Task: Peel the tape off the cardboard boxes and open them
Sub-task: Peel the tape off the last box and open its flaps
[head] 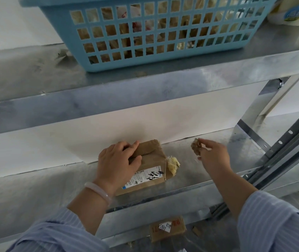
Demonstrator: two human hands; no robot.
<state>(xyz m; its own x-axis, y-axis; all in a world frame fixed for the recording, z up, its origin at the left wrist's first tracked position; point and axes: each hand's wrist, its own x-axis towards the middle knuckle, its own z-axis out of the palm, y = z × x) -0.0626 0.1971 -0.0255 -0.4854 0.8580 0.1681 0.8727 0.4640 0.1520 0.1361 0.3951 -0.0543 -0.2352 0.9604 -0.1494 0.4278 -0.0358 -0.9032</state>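
Nearest, on the lowest shelf (208,239), lies a small brown packet (170,233). Its white sticker (165,226) carries handwritten digits that look like 5391, with red print beside it that I can't read. Two blue-striped sleeves (276,220) reach in over it, and there's a pale bangle (97,190) on the left wrist.

On the middle shelf (35,188) sits the box (152,160), angled, close to the white back wall. The left hand (116,160) grips its far left end, fingers curled over the top and thumb pressed on the upper face. A shipping label (143,177) on the box bears a barcode, fine print too small to make out, and a bold black marker scrawl. The right end of the box is ragged, with torn tape (173,164) sticking out.

The right hand (214,157) is held clear of the box, to its right, and pinches a crumpled tape scrap (197,147) between thumb and fingertips.

On the top shelf (35,73) a blue basket (154,64) holds brownish scraps. Beside it is a white pack (294,10) with a blurred blue logo.
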